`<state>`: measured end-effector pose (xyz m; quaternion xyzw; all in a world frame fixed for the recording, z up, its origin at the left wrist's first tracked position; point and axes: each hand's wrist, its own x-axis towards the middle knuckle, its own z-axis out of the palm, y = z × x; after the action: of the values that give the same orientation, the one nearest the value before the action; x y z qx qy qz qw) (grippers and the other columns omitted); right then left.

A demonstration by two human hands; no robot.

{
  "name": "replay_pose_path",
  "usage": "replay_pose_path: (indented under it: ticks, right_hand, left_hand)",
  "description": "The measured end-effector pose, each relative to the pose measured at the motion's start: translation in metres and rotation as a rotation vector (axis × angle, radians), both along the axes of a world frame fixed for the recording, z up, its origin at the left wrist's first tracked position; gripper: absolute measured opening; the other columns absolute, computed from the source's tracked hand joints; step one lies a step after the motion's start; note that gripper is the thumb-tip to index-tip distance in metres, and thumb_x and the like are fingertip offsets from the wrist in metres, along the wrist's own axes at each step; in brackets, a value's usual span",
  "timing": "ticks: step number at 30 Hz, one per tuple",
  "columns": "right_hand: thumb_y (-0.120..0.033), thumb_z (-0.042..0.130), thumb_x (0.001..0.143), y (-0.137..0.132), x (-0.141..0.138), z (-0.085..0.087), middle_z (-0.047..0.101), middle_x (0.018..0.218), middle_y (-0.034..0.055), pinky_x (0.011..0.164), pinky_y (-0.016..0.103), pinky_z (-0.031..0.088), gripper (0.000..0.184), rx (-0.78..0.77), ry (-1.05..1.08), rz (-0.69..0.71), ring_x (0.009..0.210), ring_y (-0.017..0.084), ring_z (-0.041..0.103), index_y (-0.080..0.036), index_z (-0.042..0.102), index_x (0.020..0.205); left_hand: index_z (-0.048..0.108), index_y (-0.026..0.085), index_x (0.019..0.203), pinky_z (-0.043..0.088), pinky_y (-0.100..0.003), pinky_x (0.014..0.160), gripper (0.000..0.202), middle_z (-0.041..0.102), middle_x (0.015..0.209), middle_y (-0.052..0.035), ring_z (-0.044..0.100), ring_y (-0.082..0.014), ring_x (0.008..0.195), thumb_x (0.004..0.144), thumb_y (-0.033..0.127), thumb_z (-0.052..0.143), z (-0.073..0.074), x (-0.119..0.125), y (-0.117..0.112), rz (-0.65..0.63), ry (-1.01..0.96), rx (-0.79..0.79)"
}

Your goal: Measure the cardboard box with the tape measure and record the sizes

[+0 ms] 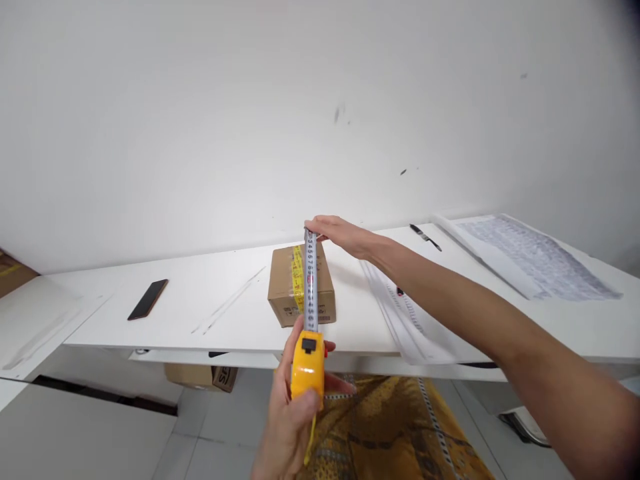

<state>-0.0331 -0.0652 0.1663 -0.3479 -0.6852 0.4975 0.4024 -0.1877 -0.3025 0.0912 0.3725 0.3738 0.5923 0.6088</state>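
Observation:
My left hand is closed around the yellow case of a tape measure, low in front of the desk's edge. From the case the silver blade runs away from me over a small brown cardboard box sealed with yellow printed tape. At the far end, my right hand pinches the blade's tip between its fingers, just past the box's back edge. Whether the blade touches the box top, I cannot tell.
The white desk stands against a wall. On it lie a dark phone, a pen, printed sheets under my right forearm and a large written sheet. Another cardboard box sits below the desk.

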Motion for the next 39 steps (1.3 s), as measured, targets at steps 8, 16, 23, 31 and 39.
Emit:
replay_pose_path:
  ticks: [8, 16, 23, 31, 39]
  right_hand:
    - [-0.047, 0.062, 0.083, 0.062, -0.033, -0.038, 0.058, 0.069, 0.0028, 0.067, 0.032, 0.040, 0.030, -0.025, -0.144, -0.068, 0.073, 0.019, 0.053, -0.021, 0.055, 0.070]
    - [-0.051, 0.078, 0.068, 0.067, -0.036, -0.058, 0.067, 0.079, 0.0039, 0.063, 0.029, 0.043, 0.037, -0.162, -0.103, 0.057, 0.070, 0.017, 0.057, -0.019, 0.062, 0.077]
    - [-0.055, 0.075, 0.068, 0.078, -0.039, -0.075, 0.062, 0.068, 0.0001, 0.058, 0.027, 0.039, 0.039, -0.165, -0.046, 0.073, 0.062, 0.013, 0.053, -0.018, 0.061, 0.069]
    - [-0.058, 0.074, 0.068, 0.082, -0.037, -0.078, 0.061, 0.070, 0.0007, 0.058, 0.027, 0.038, 0.042, -0.128, -0.066, 0.086, 0.063, 0.014, 0.052, -0.019, 0.060, 0.069]
    - [-0.070, 0.047, 0.087, 0.056, -0.014, -0.080, 0.068, 0.110, 0.0083, 0.078, 0.030, 0.047, 0.055, -0.084, 0.119, -0.117, 0.094, 0.019, 0.061, -0.022, 0.066, 0.103]
  left_hand:
    - [0.067, 0.016, 0.106, 0.058, -0.035, 0.069, 0.044, 0.072, 0.105, -0.0096, 0.071, -0.0187, 0.063, 0.076, 0.048, 0.074, 0.023, 0.004, 0.039, 0.012, -0.245, -0.178]
    - [0.069, 0.018, 0.110, 0.058, -0.033, 0.068, 0.045, 0.069, 0.116, -0.0119, 0.071, -0.0192, 0.066, 0.080, 0.052, 0.071, 0.006, 0.017, 0.018, 0.063, -0.261, -0.218]
    - [0.069, 0.019, 0.113, 0.060, -0.035, 0.066, 0.045, 0.068, 0.117, -0.0127, 0.069, -0.0219, 0.075, 0.080, 0.050, 0.071, 0.001, 0.018, 0.015, 0.038, -0.260, -0.196]
    - [0.069, 0.015, 0.108, 0.060, -0.032, 0.061, 0.042, 0.069, 0.112, -0.0136, 0.068, -0.0214, 0.077, 0.078, 0.043, 0.074, 0.007, 0.019, 0.038, 0.070, -0.274, -0.149]
    - [0.068, 0.018, 0.105, 0.057, -0.029, 0.063, 0.041, 0.072, 0.102, -0.0083, 0.066, -0.0172, 0.069, 0.074, 0.045, 0.073, 0.005, -0.016, 0.037, 0.215, -0.175, 0.034]
